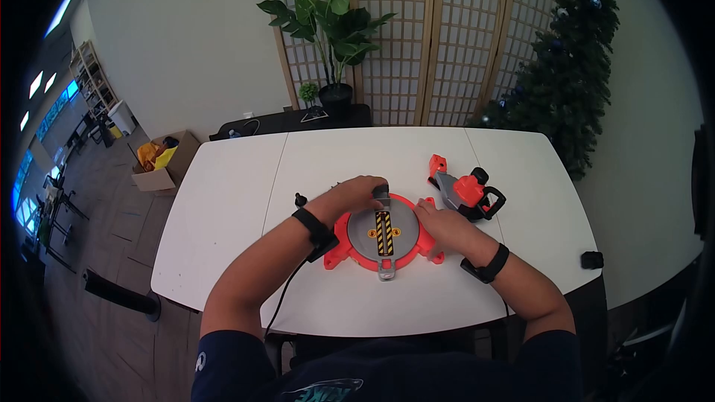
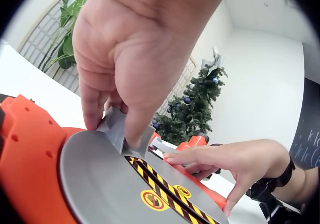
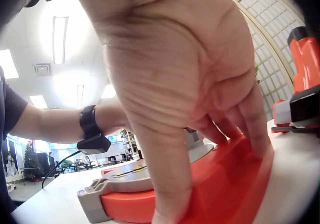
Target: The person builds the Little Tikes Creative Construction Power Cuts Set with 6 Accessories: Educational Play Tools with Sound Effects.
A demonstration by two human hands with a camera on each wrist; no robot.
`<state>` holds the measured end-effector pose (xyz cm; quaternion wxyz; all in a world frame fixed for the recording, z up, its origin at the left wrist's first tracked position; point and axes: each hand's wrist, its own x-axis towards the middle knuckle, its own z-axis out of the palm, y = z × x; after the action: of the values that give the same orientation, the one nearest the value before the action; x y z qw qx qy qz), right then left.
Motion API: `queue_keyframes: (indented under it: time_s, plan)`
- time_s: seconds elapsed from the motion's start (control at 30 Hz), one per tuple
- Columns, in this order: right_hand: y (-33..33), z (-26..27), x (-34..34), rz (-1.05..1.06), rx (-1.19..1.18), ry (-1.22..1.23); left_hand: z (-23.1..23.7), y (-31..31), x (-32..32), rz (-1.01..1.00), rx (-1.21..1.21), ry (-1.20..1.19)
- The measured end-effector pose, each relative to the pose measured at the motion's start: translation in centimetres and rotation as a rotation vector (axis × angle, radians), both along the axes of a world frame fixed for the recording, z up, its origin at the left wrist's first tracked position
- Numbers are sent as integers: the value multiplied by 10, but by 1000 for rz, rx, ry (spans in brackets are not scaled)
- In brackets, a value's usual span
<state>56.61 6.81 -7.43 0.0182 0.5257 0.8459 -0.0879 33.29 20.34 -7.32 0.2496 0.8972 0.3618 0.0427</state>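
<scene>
A round grey disc [image 1: 363, 232] with a black-and-yellow striped strip [image 1: 384, 234] sits in a red base [image 1: 337, 251] on the white table. At its far edge, my left hand [image 1: 359, 195] pinches a grey upright bracket [image 2: 116, 127] between thumb and fingers. My right hand [image 1: 448, 229] rests on the red right side of the base [image 3: 225, 184], thumb and fingers spread over it. Another grey clip [image 1: 386, 271] sits at the near edge of the disc.
A red and grey toy saw [image 1: 468, 192] with a black handle lies behind and right of the base. A small black knob [image 1: 300, 199] stands left of it, and a black object [image 1: 592, 260] lies at the table's right edge. An open cardboard box [image 1: 176, 162] is beyond the left side.
</scene>
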Motion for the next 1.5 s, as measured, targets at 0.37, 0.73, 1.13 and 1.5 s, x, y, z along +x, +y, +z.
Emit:
queue_keyframes:
  time_s: [0.37,0.73,1.13,1.5]
  plan:
    - [0,0,-1,-12,-10,-23,-2,1,3,-40,-6,-34]
    - [2,-2,1,2,-10,-12,-7,1,2,-6,-10,-22]
    - [1,0,1,-6,-27,11,-3,-2,4,33,-2,53]
    - [0,0,1,-7,-22,11,-9,-10,-2,30,39,55]
